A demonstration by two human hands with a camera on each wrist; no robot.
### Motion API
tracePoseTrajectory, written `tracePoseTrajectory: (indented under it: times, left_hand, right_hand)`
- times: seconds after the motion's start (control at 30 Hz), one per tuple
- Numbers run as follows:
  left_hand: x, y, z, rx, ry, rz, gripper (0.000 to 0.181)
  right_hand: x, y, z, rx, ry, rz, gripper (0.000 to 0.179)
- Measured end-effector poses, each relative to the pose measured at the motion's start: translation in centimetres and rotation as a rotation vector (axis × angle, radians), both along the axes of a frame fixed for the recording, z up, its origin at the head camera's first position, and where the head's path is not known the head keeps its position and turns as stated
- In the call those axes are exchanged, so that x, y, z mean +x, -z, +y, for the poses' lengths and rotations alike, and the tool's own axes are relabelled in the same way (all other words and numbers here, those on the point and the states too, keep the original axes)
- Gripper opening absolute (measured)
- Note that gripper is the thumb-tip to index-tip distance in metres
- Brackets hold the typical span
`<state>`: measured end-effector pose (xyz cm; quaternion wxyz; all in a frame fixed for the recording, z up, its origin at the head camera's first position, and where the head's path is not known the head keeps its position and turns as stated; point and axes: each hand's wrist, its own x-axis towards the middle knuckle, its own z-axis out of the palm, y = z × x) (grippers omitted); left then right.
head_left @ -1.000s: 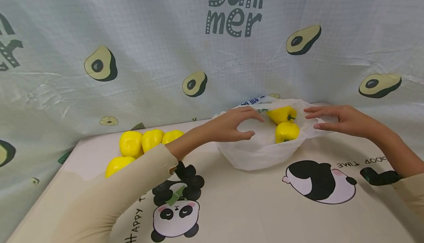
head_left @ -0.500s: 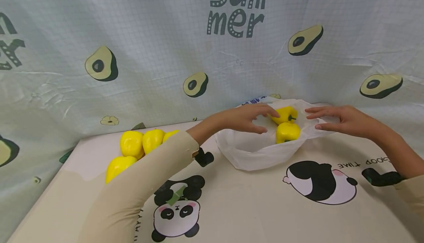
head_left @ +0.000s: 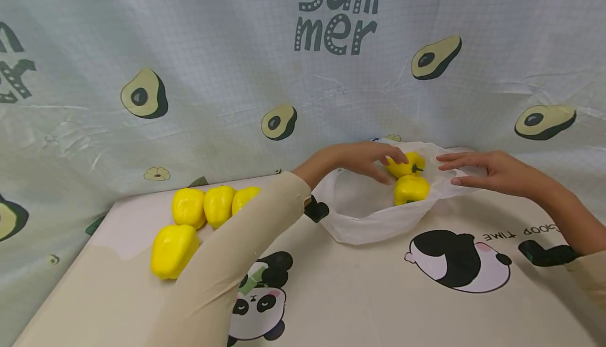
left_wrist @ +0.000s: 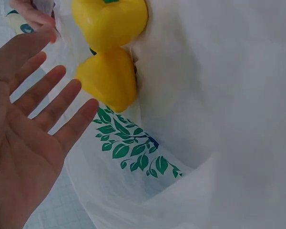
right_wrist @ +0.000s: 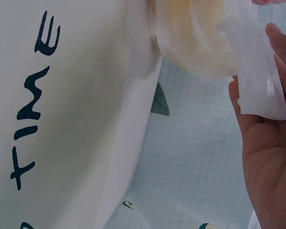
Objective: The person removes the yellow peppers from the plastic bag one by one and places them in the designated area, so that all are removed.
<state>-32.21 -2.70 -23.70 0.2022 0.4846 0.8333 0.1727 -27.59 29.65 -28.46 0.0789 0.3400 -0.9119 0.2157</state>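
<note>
A thin, crumpled white bag (head_left: 364, 231) gapes on the table (head_left: 369, 305); inside, toward its right, sits the near pepper (head_left: 411, 186), squat, glossy yellow, its green patch facing the wearer. The right hand (head_left: 502, 172) touches the bag's right edge, thumb and fingers apart. Behind, the far pepper (head_left: 414, 159) lies long axis sideways, stem rightward, tapering left, where the left hand (head_left: 364, 157) reaches, fingers spread.
</note>
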Motion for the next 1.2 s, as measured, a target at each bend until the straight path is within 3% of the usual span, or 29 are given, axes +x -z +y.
tracePoseTrajectory:
  times: [0.17,0.33,0.57,0.83,1.03,1.2]
  left_hand:
    - [-0.7,0.0,0.7,-0.056,-0.030,-0.098,0.059]
    - [-1.3,0.2,1.7,-0.032,-0.061,-0.175,0.059]
    - [-2.0,0.6,2.7,-0.017,-0.074,-0.212,0.061]
    - [-2.7,2.1,3.1,0.008,-0.082,-0.275,0.062]
    - [-2.7,3.3,3.5,-0.002,-0.099,-0.350,0.063]
    - [-2.7,3.9,3.7,-0.023,-0.093,-0.347,0.067]
  right_hand:
    - [0.0,0.0,-0.1,-0.005,0.031,-0.012,0.038]
    - [0.4,0.1,0.1,-0.002,0.040,-0.008,0.038]
    - [0.7,0.2,0.2,0.011,0.057,-0.009,0.038]
    - [0.9,0.1,0.1,0.006,0.046,0.000,0.038]
    - [0.8,0.4,0.2,0.012,0.052,0.007,0.038]
    - [0.8,0.7,0.3,0.014,0.070,-0.006,0.038]
